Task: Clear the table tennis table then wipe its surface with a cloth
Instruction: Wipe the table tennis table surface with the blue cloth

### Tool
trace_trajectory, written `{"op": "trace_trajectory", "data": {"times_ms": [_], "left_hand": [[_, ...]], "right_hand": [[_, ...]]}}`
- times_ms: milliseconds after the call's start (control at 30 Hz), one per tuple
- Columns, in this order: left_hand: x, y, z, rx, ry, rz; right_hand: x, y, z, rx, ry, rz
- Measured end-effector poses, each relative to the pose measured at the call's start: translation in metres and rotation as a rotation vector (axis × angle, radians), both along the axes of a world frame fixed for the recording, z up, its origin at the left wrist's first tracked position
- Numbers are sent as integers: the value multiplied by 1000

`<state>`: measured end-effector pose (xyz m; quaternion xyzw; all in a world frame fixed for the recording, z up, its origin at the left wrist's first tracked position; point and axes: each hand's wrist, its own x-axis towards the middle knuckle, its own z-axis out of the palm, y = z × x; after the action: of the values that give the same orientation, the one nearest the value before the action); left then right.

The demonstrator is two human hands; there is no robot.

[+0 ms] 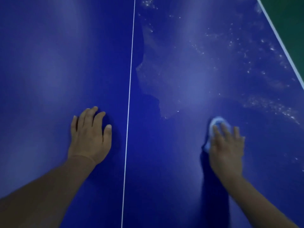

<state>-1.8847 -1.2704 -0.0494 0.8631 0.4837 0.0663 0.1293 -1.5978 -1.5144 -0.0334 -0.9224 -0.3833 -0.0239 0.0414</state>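
the right hand (226, 145) presses flat, fingers straight, on a pale blue cloth (213, 127) bunched beneath it. the left hand (90, 137) rests open on the blue table (49, 63), left of the white centre line (130, 89). white specks (271, 106) dot the far right side. no writing shows.

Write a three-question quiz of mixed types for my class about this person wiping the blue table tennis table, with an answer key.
1. True or false: the pale blue cloth lies under the left hand.
2. Which side of the thin white centre line carries the whitish dust specks? A. left of it B. right of it
3. Fill in: the left hand rests flat on the blue table tennis table, holding ____.

Key: 1. false, it is under the right hand. 2. B. 3. nothing.
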Motion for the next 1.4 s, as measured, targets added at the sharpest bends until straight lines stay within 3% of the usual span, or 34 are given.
{"op": "trace_trajectory", "data": {"times_ms": [67,133,200,267,333,433,500,567,633,767,833,900,967,1067,1133,1200,1333,1400], "left_hand": [[0,1,2,-3,-13,2],[0,0,3,-6,-25,5],[0,0,2,-10,-36,9],[2,2,0,-19,-49,6],[3,3,-1,-26,-43,7],[4,4,0,-30,-18,12],[5,3,2,-37,-10,14],[6,3,3,-41,-1,15],[7,3,2,-36,10,13],[7,5,-2,-14,11,1],[6,6,-5,-6,10,-5],[5,8,-8,-1,-4,0],[4,9,-10,10,-6,2],[4,9,-12,26,1,-5],[4,10,-12,27,8,-6],[4,10,-12,25,8,-2],[3,11,-15,25,17,1],[4,11,-16,24,31,6]], "right_hand": [[-57,24,-9,-6,-65,342],[-105,64,-18,3,8,625],[-127,105,-24,13,91,783],[-99,139,-25,4,66,812],[-31,160,-15,-79,-1,667],[100,149,0,-184,-101,184],[166,118,9,-147,-58,-156],[175,114,13,-67,-2,-375],[137,137,11,-77,-67,-254],[11,157,-18,18,-37,444],[10,147,-22,15,2,561],[67,138,-12,-80,-97,415],[139,118,-5,-119,-155,75],[197,79,8,-18,-33,-433],[180,87,4,19,-18,-484],[133,102,-2,9,-68,-223],[14,72,-21,-36,15,627],[33,50,-16,-92,74,906]]}}
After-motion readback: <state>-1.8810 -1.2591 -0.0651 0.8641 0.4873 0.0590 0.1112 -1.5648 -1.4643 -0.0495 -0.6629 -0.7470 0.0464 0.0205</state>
